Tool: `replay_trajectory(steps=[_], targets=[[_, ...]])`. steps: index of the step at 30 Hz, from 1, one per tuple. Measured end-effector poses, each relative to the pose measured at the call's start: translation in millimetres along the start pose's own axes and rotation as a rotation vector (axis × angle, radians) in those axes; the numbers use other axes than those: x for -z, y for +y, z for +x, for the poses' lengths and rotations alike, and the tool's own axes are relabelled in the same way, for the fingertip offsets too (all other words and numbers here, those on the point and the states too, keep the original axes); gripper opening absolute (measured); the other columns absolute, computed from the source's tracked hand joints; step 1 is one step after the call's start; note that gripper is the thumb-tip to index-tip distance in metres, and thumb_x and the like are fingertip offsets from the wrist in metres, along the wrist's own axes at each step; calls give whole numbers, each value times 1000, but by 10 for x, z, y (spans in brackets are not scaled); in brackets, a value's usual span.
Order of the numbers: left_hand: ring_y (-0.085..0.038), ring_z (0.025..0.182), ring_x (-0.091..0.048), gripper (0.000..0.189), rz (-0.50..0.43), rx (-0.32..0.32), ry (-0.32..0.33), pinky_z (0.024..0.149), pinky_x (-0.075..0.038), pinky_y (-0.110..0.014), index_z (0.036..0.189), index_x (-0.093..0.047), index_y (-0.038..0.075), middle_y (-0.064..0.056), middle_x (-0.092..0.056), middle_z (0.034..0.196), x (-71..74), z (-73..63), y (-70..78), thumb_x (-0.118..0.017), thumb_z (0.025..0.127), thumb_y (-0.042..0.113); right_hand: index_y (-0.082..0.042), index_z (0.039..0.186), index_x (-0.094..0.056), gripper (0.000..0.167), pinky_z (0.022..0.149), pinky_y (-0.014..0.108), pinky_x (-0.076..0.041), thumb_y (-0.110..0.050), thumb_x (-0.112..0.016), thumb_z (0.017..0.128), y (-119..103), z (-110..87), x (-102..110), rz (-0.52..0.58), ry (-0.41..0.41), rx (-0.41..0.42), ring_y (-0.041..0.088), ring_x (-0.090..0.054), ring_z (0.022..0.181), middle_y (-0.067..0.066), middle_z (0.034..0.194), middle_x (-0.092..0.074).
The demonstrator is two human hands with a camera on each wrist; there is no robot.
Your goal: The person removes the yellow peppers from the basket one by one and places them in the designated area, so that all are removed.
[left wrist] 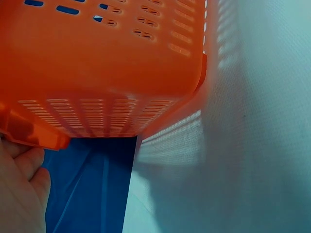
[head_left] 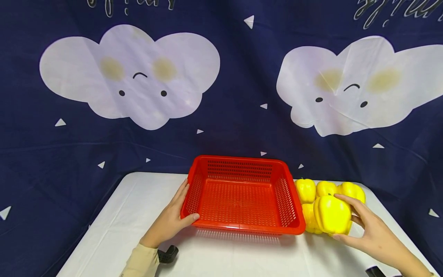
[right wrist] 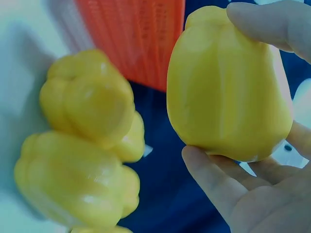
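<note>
A red plastic basket point(head_left: 238, 227) with perforated walls stands on the white table, and its inside holds nothing. My left hand point(head_left: 173, 221) grips the basket's left rim, thumb over the front corner; in the left wrist view the fingers point(left wrist: 34, 165) lie along the rim. On the right, my right hand point(head_left: 372, 232) holds a yellow bell pepper point(head_left: 333, 214) between thumb and fingers, raised above the others. Several more yellow bell peppers point(head_left: 305, 190) sit in a group beside the basket's right wall. The held pepper partly hides those behind it.
The white table point(head_left: 138, 200) reaches back to a dark blue cloth point(head_left: 238, 127) printed with clouds and small triangles. A black strap piece point(head_left: 168, 254) is on the left wrist. The peppers stand close to the table's right rear corner.
</note>
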State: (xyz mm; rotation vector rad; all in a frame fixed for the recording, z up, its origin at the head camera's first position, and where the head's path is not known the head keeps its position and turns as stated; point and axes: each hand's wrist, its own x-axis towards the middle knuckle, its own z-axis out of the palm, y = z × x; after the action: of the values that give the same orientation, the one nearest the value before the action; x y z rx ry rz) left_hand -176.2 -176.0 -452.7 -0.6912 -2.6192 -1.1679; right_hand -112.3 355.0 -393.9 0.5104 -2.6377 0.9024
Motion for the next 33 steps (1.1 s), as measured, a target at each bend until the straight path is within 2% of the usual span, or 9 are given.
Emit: replay_trajectory(steps=[8, 20, 26, 29, 30, 33], targets=[[-29, 149, -26, 97, 1, 4, -1, 109, -37, -61, 161, -20, 7, 1, -8, 169, -5, -6, 6, -70, 90, 50, -11, 149, -42, 104, 84, -5, -35, -11, -97, 61, 246, -113, 70, -23, 29, -53, -19, -37, 111, -34, 132, -35], [-29, 149, -26, 97, -9, 12, -1, 109, -36, -61, 161, -20, 7, 1, -8, 169, -2, 1, 13, -69, 90, 51, -6, 150, -39, 105, 81, -8, -31, -8, -95, 62, 422, -202, 163, -58, 39, -81, -23, -29, 112, -37, 133, -28], [-31, 148, -27, 96, 1, 9, -1, 108, -38, -61, 161, -19, 6, 1, -8, 169, -12, 8, 6, -68, 91, 51, 0, 149, -37, 106, 82, -8, -31, 1, -94, 60, 542, -239, 210, -42, 54, -50, -21, -31, 114, -35, 136, -30], [-31, 148, -27, 97, -1, 16, -2, 108, -38, -62, 161, -19, 7, 0, -8, 169, -9, 7, 13, -68, 91, 53, 3, 148, -36, 106, 81, -8, -30, 3, -94, 59, 604, -257, 223, -44, 60, -60, -22, -30, 113, -34, 135, -29], [-30, 148, -27, 97, -3, 20, -3, 108, -38, -61, 161, -19, 8, 0, -8, 169, -6, 5, 16, -68, 91, 53, 3, 148, -36, 106, 80, -8, -30, 3, -94, 59, 624, -261, 228, -50, 59, -71, -22, -29, 112, -33, 134, -29], [-29, 149, -27, 98, -5, 27, -5, 108, -38, -61, 161, -19, 8, 1, -8, 169, 2, -1, 22, -69, 90, 54, 2, 150, -34, 107, 76, -9, -30, 0, -94, 61, 680, -274, 249, -75, 48, -116, -23, -25, 109, -10, 138, -36]])
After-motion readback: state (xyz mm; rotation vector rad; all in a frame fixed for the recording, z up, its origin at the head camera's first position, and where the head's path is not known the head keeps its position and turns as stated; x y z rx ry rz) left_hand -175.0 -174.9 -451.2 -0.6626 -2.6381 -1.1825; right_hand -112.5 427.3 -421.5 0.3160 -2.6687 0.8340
